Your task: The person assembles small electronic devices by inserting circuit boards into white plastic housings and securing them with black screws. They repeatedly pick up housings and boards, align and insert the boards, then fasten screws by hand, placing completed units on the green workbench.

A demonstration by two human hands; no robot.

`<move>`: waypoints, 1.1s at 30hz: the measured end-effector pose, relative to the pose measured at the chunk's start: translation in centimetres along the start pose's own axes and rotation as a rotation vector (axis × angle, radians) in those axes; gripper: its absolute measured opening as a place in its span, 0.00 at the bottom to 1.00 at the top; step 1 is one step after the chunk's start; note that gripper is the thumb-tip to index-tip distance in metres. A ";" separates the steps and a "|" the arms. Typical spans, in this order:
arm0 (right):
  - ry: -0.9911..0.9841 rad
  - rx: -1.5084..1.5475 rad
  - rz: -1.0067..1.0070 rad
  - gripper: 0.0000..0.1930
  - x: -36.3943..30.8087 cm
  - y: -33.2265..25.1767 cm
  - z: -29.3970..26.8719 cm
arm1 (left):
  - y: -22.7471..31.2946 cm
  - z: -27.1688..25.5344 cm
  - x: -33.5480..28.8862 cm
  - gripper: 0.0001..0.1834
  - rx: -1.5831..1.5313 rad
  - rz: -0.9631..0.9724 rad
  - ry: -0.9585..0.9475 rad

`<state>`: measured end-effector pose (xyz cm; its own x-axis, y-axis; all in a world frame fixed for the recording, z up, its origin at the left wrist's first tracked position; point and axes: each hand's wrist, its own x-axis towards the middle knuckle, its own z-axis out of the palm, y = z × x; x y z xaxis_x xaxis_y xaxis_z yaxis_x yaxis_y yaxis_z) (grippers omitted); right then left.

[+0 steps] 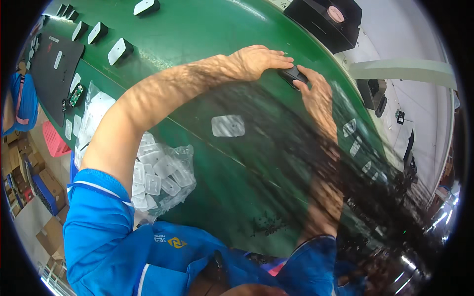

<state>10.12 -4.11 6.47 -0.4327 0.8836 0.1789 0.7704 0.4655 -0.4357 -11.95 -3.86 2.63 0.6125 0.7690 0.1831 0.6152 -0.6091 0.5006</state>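
Green tabletop (207, 29) underneath, right hand (317, 90) grips a black, rounded case (291, 75), left hand (256, 59) outstretched beside it.

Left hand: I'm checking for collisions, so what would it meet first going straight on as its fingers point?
Probably the black device, close ahead of the left hand, then the right hand. Depth is unclear; hand and device may be touching.

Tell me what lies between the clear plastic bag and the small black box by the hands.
A flat white rounded-rectangular plate, on the green table; the head view shows it.
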 end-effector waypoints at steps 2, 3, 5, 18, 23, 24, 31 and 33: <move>0.004 0.030 -0.027 0.18 0.2 0.4 0.4 | 0.1 -0.1 -0.3 0.36 0.038 -0.009 -0.009; 0.008 0.035 -0.028 0.18 0.1 0.6 0.2 | 0.1 0.0 0.0 0.36 0.044 0.003 -0.006; -0.003 0.018 -0.004 0.18 -0.1 0.5 -0.1 | 0.0 0.1 0.3 0.36 0.055 0.028 0.001; 0.055 -0.097 -0.016 0.12 2.6 -0.3 4.1 | -0.8 -0.4 0.4 0.31 0.312 0.070 -0.022; -0.240 0.030 0.251 0.17 7.7 -1.0 2.9 | -2.8 -0.8 2.2 0.19 0.310 0.071 0.090; -0.248 0.050 0.293 0.16 8.1 -1.0 2.9 | -3.3 -0.9 2.5 0.17 0.284 0.078 0.117; 0.207 0.347 0.408 0.18 6.1 -3.8 5.2 | -5.8 -4.2 1.1 0.14 -0.170 -0.236 -0.053; 0.419 0.506 0.343 0.16 3.4 -5.6 4.6 | -7.3 -5.2 0.3 0.15 -0.380 -0.405 -0.179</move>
<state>2.18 -3.89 5.42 0.0864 0.9677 0.2366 0.4760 0.1685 -0.8631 -18.84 1.79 3.39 0.4601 0.8614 -0.2154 0.6167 -0.1355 0.7754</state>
